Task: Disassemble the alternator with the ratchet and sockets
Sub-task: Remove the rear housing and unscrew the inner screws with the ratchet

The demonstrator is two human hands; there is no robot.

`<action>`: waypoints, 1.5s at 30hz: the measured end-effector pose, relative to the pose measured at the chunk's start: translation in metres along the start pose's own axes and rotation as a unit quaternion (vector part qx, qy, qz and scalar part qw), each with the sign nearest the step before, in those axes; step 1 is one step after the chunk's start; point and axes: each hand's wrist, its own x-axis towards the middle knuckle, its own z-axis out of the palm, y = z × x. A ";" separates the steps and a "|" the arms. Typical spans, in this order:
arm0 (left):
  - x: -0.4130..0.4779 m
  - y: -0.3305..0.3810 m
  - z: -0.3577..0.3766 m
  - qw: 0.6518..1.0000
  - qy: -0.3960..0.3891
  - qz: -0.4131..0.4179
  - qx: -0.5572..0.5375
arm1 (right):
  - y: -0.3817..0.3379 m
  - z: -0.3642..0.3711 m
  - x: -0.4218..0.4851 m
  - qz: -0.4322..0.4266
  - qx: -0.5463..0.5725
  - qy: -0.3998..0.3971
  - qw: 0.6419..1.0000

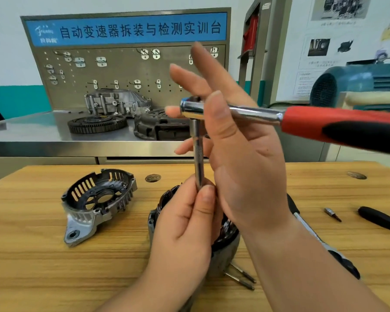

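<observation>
Wooden bench (32,255) bears end housing (97,199); my left hand (185,221) pinches extension bar (198,154), my right hand (245,165) clamps ratchet (324,122) by thumb, fingers splayed.

Pegboard (126,86) with hooks (100,61) is mounted under a blue sign (126,29) | toothed flywheel (97,123), grey housing (115,102) and clutch cover (160,127) are laid on the steel counter (32,129) | blue motor (356,84) is seen at right | posters (320,61) are hung on the wall (300,23) | two round holes (153,178) are set in the wooden counter (32,221)
</observation>
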 end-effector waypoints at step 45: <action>0.001 -0.002 0.002 0.999 -0.022 0.019 -0.026 | -0.002 -0.006 0.002 0.075 0.060 -0.031 0.995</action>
